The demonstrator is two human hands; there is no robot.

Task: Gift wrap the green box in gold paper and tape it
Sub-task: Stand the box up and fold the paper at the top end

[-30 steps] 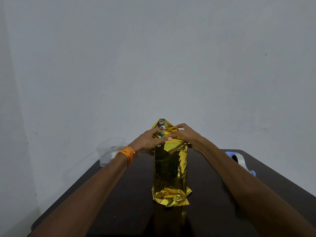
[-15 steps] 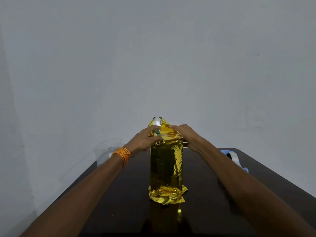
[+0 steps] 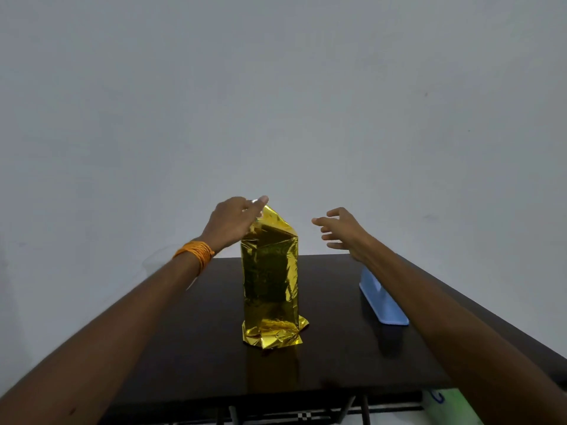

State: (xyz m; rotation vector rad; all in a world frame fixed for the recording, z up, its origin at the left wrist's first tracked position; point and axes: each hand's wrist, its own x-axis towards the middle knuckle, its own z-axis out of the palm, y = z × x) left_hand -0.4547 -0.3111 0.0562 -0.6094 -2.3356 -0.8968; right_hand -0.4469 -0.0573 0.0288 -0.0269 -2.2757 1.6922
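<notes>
The fingers [image 3: 261, 200] of my left hand [image 3: 231, 222] are drawn together at the very top of the shiny, crinkled gold wrapping paper [image 3: 270, 271], pinching the raised tip of its pointed upper flap. The fingers [image 3: 320, 221] of my right hand [image 3: 342, 231] are spread and loosely bent, holding nothing. That hand hangs in the air to the right of the flap, apart from the paper. A band of orange thread [image 3: 196, 252] circles my left wrist. The paper forms a tall upright parcel around the green box, which is covered from my view. The parcel stands near the middle of the dark, glossy wooden table [image 3: 184, 348], and its lower end is bunched into loose folds that splay out on the surface. To the right of the parcel, well apart from it, a light blue plastic tape dispenser [image 3: 383, 302] lies on the table, its far end passing under my right forearm. A plain pale wall [image 3: 276, 87] fills everything behind.
</notes>
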